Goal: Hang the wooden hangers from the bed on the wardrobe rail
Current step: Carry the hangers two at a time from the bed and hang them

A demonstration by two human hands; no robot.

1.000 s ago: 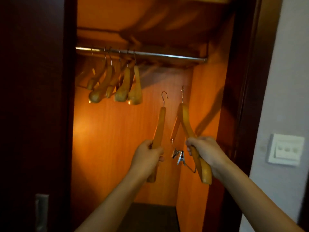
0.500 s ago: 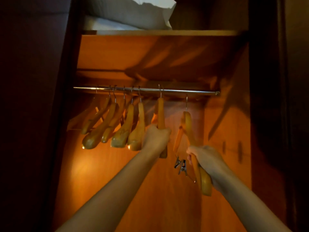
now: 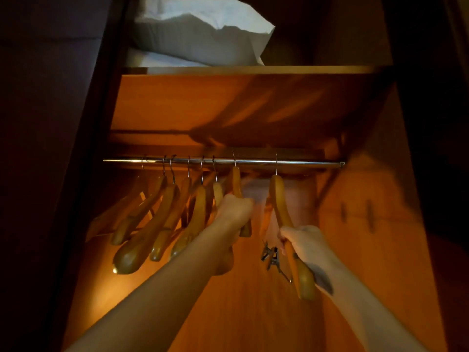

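Left hand (image 3: pixel 234 212) is gripping a wooden hanger (image 3: pixel 236 181) at the rail (image 3: pixel 304 163) above it; I'm clamping my right hand (image 3: pixel 304 243), lower, round a second hanger (image 3: pixel 278 196).

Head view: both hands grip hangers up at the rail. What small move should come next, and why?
Probably ease both hangers down slightly and let go. The left hand grips the plain hanger, the right hand the clip hanger; both hooks appear to cross over the rail, so they look ready to hang.
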